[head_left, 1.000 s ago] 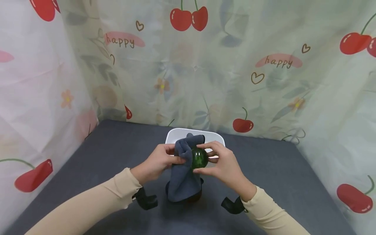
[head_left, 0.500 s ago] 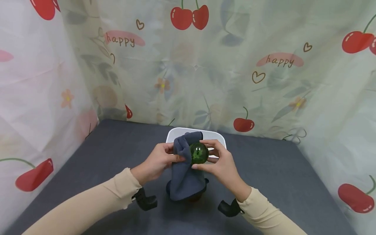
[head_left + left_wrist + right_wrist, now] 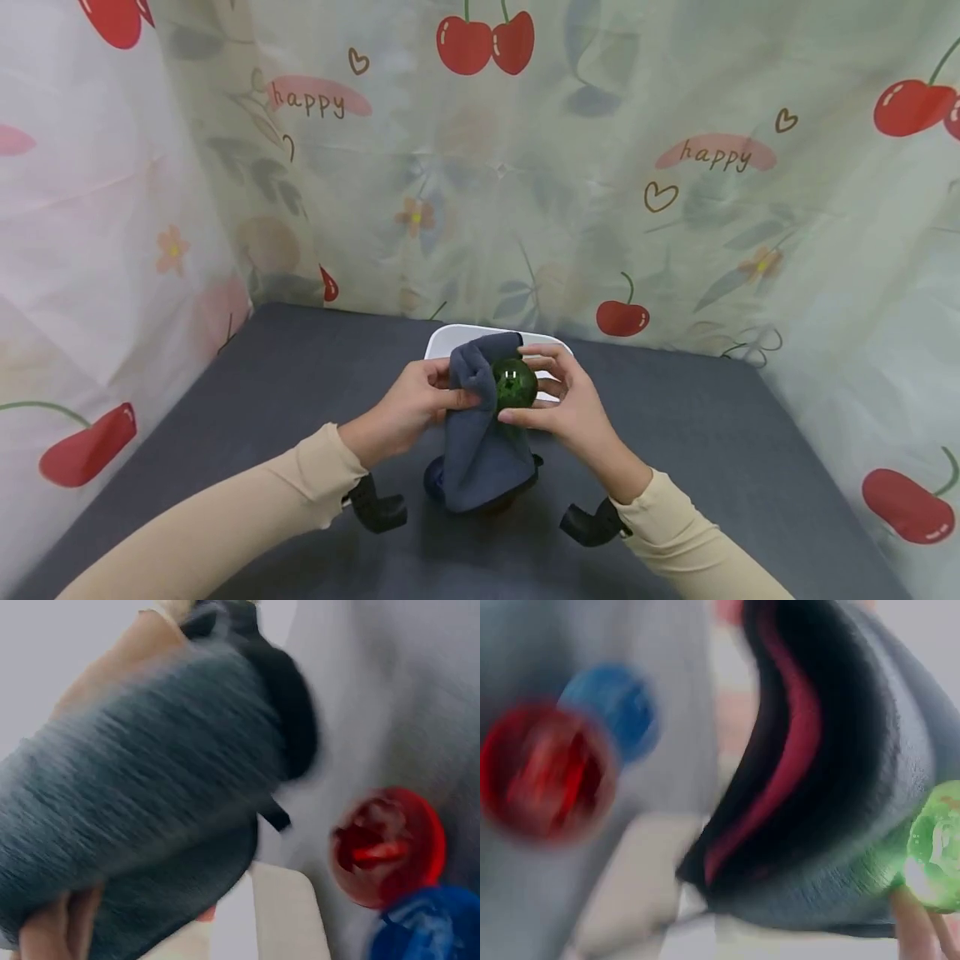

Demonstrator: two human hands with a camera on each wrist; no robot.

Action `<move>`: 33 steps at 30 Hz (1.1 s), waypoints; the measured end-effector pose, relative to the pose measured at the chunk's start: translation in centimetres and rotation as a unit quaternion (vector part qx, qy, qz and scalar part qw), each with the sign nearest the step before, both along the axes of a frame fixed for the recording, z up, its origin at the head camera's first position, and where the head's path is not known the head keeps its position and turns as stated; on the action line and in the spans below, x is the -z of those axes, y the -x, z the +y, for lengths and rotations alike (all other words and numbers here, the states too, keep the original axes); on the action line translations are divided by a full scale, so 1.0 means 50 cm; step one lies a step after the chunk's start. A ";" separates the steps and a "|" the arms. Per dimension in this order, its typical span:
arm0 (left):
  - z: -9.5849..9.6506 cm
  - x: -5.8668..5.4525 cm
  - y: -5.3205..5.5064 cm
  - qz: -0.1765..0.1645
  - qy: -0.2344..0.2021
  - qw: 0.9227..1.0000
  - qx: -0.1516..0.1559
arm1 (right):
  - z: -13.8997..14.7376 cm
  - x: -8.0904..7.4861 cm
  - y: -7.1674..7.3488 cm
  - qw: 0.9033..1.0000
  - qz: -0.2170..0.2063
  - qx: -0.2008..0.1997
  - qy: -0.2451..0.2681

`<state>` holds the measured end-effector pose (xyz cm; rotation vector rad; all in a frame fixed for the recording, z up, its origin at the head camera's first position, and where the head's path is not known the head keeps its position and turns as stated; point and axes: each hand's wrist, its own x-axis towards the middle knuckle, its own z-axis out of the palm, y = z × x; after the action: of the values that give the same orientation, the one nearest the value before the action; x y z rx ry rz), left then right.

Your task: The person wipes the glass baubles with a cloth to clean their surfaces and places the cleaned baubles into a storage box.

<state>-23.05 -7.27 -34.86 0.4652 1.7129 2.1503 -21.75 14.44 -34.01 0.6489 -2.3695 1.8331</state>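
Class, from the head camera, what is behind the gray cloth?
Past the gray cloth, parts of a white container and a blue ball show; what lies directly behind it is covered.

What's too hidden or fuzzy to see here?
Head: grey fabric hides most of the red ball, part of the left hand and white container.
Right wrist: red ball and blue ball blurred; right edge cuts off the green ball.
Left wrist: picture edges crop the blue ball.

The head camera looks forward and down across the grey tabletop (image 3: 322,375) to the cherry-print curtain (image 3: 487,167), from well back. The wrist cameras look from close beside the grey cloth (image 3: 483,471), which all views share; the red ball (image 3: 390,847) and blue ball (image 3: 435,926) show lower right in the left wrist's, upper left in the right's.
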 end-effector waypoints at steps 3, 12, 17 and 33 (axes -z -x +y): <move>0.003 -0.005 0.001 -0.011 0.001 1.000 -0.001 | 0.004 0.003 0.000 0.997 0.062 -0.007 -0.043; 0.000 0.002 0.002 0.014 0.054 0.998 0.000 | 0.019 0.012 0.004 0.997 0.029 -0.038 -0.062; -0.006 -0.005 0.002 0.009 0.030 0.999 -0.009 | 0.028 0.012 0.008 0.996 -0.009 -0.082 0.041; -0.025 -0.010 -0.008 -0.015 -0.027 0.999 0.037 | 0.010 0.002 -0.009 0.976 0.202 -0.076 -0.002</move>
<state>-22.67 -8.53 -34.34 0.5013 1.6007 2.1443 -21.30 14.96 -34.13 1.1121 -2.1039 1.5600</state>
